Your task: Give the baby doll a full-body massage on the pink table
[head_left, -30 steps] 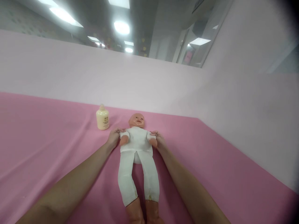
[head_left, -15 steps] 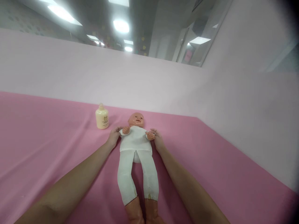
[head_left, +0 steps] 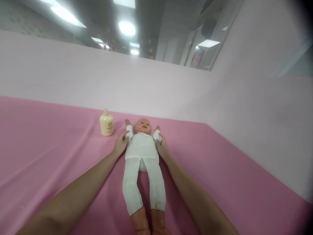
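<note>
A baby doll (head_left: 141,147) in a white top and white trousers lies on its back, head away from me and bare feet towards me. Both of its arms point up beside its head. My left hand (head_left: 121,143) is closed around the doll's sleeved arm (head_left: 129,131) on the left side. On the other side, my right hand (head_left: 162,147) grips the opposite sleeved arm (head_left: 156,134), thumb on the near side. Some of my fingers are hidden behind the sleeves.
A pale yellow pump bottle (head_left: 107,124) stands upright to the left of the doll's head. Under everything is a pink padded surface (head_left: 61,137). A white wall (head_left: 146,88) rises behind it and on the right, with a reflective window (head_left: 168,39) above.
The doll's arms have swung from bent over its chest to raised beside its head. My hands, earlier lying alongside the arms, now hold them.
</note>
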`<move>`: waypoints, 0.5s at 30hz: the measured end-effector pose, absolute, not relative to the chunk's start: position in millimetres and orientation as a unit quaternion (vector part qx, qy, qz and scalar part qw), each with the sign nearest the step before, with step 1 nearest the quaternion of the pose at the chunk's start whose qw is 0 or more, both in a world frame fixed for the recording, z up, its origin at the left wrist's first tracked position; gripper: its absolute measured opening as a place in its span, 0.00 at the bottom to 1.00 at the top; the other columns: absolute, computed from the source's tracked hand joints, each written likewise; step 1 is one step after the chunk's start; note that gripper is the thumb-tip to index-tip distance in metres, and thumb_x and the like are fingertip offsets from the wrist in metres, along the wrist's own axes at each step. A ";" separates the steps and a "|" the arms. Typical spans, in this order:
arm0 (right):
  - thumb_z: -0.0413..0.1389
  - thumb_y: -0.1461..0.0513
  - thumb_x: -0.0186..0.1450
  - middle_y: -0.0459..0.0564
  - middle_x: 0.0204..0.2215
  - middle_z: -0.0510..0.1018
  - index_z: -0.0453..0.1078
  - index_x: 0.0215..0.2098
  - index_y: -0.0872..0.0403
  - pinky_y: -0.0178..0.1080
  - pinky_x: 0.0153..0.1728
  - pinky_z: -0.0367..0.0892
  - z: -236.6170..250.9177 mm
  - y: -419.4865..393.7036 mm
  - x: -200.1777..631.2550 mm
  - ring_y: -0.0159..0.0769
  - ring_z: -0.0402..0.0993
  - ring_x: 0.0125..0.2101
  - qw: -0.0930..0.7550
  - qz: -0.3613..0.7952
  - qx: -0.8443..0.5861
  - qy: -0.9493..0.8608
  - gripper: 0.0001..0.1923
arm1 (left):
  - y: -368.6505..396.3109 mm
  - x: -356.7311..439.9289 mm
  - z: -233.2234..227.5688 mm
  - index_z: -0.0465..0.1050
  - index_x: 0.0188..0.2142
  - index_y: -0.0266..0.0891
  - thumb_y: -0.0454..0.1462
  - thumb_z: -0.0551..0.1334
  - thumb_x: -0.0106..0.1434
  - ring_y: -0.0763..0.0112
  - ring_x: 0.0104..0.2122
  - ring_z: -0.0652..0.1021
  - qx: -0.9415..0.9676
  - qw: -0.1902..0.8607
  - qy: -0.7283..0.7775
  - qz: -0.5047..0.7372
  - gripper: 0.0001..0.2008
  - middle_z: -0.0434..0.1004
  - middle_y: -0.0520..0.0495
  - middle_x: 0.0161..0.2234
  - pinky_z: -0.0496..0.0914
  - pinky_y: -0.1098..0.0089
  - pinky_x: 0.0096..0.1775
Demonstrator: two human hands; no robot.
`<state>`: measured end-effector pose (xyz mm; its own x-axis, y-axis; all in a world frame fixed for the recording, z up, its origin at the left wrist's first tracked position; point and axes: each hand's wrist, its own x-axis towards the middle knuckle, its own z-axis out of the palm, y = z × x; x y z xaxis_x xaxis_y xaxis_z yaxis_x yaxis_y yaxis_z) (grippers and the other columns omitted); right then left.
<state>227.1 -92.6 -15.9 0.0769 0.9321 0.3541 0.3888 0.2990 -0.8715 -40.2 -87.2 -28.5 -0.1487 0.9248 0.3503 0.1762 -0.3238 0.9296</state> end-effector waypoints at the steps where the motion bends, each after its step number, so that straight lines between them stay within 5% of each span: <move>1: 0.49 0.56 0.64 0.55 0.64 0.63 0.57 0.64 0.52 0.52 0.63 0.57 -15.7 -92.0 227.2 0.46 0.60 0.63 0.490 0.263 -0.549 -0.624 0.29 | -88.6 -40.0 -27.2 0.70 0.55 0.42 0.39 0.58 0.62 0.57 0.54 0.75 0.569 0.318 0.501 0.569 0.21 0.74 0.42 0.55 0.66 0.55 0.57; 15: 0.55 0.57 0.60 0.51 0.60 0.71 0.70 0.57 0.50 0.52 0.66 0.54 -16.7 -88.8 228.5 0.48 0.63 0.63 0.514 0.293 -0.556 -0.583 0.26 | -93.8 -38.5 -22.7 0.76 0.50 0.44 0.38 0.66 0.54 0.49 0.57 0.73 0.524 0.360 0.505 0.584 0.21 0.78 0.43 0.52 0.59 0.53 0.61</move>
<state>228.5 -88.8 -16.7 0.1472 0.9504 0.2740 0.3466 0.2099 -0.9142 -38.5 -93.8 -22.7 -0.1923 0.9493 0.2488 0.1093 -0.2312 0.9667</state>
